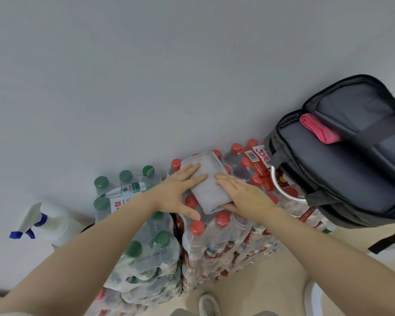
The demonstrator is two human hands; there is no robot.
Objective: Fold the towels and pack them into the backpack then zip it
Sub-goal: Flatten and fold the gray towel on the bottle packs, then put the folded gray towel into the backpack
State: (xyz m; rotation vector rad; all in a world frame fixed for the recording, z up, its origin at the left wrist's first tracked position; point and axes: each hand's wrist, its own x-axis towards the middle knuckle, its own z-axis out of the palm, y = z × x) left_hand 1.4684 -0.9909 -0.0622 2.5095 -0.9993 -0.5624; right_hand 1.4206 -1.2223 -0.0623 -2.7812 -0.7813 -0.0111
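Observation:
A folded grey towel lies on top of a shrink-wrapped pack of red-capped bottles. My left hand lies flat on the towel's left side, fingers spread. My right hand presses on its right edge, thumb under the near corner. To the right, a grey backpack lies unzipped, its flap open against the wall. A rolled pink towel sits inside its main compartment.
A pack of green-capped bottles stands to the left of the red-capped pack. A white spray bottle with a blue trigger is at far left by the wall. A white ring-shaped rim shows under the backpack. My shoe is on the floor below.

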